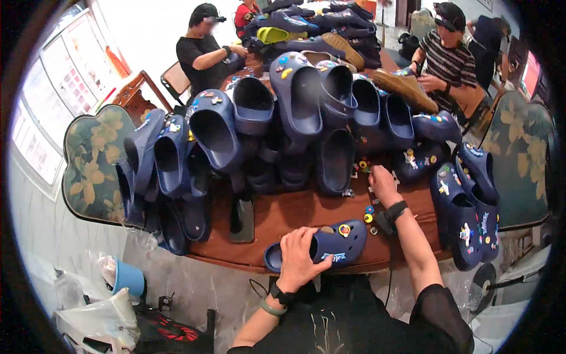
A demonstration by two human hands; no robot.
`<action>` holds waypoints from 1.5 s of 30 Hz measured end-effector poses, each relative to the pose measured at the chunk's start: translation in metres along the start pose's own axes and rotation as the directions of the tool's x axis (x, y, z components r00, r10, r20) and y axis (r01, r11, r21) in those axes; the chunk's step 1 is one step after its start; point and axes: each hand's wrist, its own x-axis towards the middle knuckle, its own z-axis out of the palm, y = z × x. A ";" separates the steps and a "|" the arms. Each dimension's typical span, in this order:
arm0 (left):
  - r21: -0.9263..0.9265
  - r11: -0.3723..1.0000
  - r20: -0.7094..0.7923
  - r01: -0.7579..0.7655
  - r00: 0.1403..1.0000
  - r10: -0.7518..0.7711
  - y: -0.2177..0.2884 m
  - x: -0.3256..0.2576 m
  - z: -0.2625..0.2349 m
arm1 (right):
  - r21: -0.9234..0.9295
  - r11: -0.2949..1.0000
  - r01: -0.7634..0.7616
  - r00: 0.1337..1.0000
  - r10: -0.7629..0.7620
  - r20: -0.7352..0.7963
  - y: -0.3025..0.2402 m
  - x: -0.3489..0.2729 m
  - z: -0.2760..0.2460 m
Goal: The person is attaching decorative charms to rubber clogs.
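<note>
A navy blue clog (349,249) lies sideways at the table's near edge, its toe to the right. My left hand (299,259) grips it across the heel and opening, thumb on the near side. On the clog's upper sit a round yellow-and-red shoe charm (344,230) and a light-blue lettered charm (334,257). Farther out, my right hand (384,185) reaches down beside small loose charms (363,166), fingers drawn together; whatever is between the fingertips is too small to make out. More charms (368,217) lie by my right wrist.
Stacked navy clogs (215,133) wall off the table's far side. Other decorated clogs (463,203) stand at the right edge. A black phone (242,218) lies on the brown tablecloth (283,209). Two people (203,53) (448,62) sit beyond. A blue bucket (128,277) stands below left.
</note>
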 end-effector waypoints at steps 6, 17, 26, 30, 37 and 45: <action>-0.009 1.000 -0.023 -0.013 1.000 0.013 -0.005 0.002 0.003 | 0.467 0.874 -0.134 0.977 0.194 -0.083 -0.080 -0.020 -0.089; 0.000 1.000 0.011 0.018 1.000 -0.018 -0.007 0.010 0.007 | 0.129 0.984 0.123 0.978 -0.098 -0.185 -0.160 -0.096 -0.108; -0.006 0.996 0.097 0.089 0.991 -0.088 -0.005 0.004 0.006 | -0.039 0.988 0.147 0.989 -0.147 0.013 -0.171 -0.104 -0.121; 0.009 0.997 0.099 0.072 0.992 -0.072 -0.005 0.005 0.006 | 0.031 0.990 0.141 0.982 -0.143 0.119 -0.163 -0.100 -0.128; -0.017 0.998 0.096 0.057 0.994 -0.056 -0.007 0.009 0.006 | 0.065 0.953 0.296 0.888 -0.300 0.349 -0.151 -0.068 -0.137; -0.051 0.993 0.123 0.110 0.987 -0.103 -0.010 0.006 0.009 | -0.007 0.819 0.574 0.718 -0.500 0.484 -0.152 -0.069 -0.139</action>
